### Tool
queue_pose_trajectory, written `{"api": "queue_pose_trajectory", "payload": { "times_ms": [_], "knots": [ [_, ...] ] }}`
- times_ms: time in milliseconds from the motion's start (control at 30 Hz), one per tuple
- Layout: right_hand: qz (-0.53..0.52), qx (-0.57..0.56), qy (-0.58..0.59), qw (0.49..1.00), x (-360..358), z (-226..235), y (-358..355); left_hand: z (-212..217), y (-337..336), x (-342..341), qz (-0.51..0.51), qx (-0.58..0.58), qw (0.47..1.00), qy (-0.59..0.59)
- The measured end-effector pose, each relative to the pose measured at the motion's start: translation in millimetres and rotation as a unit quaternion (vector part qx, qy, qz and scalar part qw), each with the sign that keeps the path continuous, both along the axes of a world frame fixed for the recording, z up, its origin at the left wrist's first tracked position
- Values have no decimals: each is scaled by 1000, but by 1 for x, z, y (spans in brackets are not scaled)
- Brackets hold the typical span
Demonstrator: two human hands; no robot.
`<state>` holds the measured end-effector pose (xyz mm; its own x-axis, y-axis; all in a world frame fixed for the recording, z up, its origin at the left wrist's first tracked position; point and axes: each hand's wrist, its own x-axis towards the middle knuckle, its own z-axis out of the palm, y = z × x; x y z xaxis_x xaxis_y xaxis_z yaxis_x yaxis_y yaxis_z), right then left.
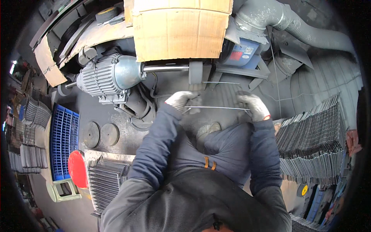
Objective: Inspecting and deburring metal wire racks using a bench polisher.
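My left hand (pixel 182 101) and my right hand (pixel 255 106), both in whitish work gloves with darkened fingers, are closed on a thin metal wire frame (pixel 218 107) held level over my lap. One bright rod of it runs from hand to hand. A second thin rod (pixel 222 82) lies parallel farther out, close to the grey polishing wheel (pixel 196 72); the sides joining the two are blurred or hidden. The wheel sits on a shaft from a grey electric motor (pixel 104 75), just beyond my left hand. Whether the frame touches it I cannot tell.
A cardboard sheet (pixel 179 33) hangs over the wheel. Stacked wire racks (pixel 313 143) stand at my right, bent wire frames (pixel 108 181) at my left. Left also hold two round discs (pixel 109 134), a blue crate (pixel 63 141) and a stool (pixel 63 191). A duct (pixel 309 33) runs far right.
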<state>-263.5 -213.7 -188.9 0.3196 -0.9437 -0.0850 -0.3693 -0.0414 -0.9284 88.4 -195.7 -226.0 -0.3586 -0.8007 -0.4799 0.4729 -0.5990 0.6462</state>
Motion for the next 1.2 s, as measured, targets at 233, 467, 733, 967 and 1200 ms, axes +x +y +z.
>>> {"api": "queue_pose_trajectory", "payload": {
  "times_ms": [233,467,733,967,1200],
  "knots": [
    [282,-237,204,907,69,-10,-20,-62,32,82,131,-67,989,-10],
    [302,-304,84,900,151,-19,12,-35,119,141,229,-128,965,16],
    [-18,-115,14,993,84,204,151,-32,127,89,187,-307,913,193],
    [-427,-570,106,694,-85,318,267,69,157,5,200,-257,942,-83],
    [-433,-559,471,527,-218,274,311,119,246,-6,278,-286,809,-431]
  ]
}}
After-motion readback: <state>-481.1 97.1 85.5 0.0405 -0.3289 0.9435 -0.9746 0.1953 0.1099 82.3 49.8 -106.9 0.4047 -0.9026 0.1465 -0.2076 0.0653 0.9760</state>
